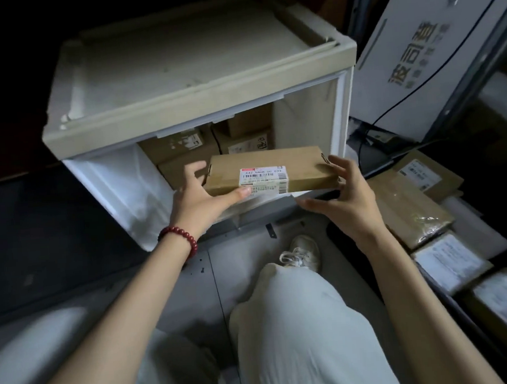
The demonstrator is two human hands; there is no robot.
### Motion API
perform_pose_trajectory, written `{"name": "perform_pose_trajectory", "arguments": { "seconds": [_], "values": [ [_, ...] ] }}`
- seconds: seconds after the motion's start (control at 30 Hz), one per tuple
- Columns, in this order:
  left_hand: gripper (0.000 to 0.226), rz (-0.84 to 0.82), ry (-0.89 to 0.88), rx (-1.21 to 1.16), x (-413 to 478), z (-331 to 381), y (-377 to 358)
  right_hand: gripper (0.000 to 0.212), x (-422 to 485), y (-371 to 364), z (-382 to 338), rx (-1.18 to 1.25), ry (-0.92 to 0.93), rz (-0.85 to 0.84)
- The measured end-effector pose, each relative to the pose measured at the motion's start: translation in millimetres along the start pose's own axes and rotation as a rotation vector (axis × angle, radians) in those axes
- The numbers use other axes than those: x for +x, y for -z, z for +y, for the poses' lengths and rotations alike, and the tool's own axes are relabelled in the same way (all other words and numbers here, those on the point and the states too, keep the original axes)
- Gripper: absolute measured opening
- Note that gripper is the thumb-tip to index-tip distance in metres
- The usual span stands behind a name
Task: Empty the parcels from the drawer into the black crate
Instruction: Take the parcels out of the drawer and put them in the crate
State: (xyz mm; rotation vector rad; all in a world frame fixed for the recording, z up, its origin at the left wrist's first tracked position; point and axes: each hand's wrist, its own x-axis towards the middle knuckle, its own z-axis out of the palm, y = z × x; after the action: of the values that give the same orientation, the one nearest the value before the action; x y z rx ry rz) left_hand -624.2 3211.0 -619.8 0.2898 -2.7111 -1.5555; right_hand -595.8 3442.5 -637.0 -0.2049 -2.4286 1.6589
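The left hand grips the left end of a flat cardboard parcel, thumb on its near face. The right hand lies loose and spread against the right end, touching rather than clearly clasping it. The parcel hangs just outside the open front of the white drawer, where several brown boxes are left. A heap of parcels lies at the right, likely in the black crate, which is too dark to make out. Judging by this, the job is partway done.
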Motion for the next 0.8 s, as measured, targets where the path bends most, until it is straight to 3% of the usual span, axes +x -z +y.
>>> {"name": "perform_pose_trajectory", "arguments": {
  "seconds": [0.4,0.8],
  "values": [
    [0.08,0.022,-0.126,0.003,-4,-12,10,0.053,-10,-6,12,0.091,-0.069,0.267],
    [0.08,0.063,-0.114,-0.012,6,-11,9,0.05,-10,-17,12,0.148,-0.14,0.273]
  ]
}}
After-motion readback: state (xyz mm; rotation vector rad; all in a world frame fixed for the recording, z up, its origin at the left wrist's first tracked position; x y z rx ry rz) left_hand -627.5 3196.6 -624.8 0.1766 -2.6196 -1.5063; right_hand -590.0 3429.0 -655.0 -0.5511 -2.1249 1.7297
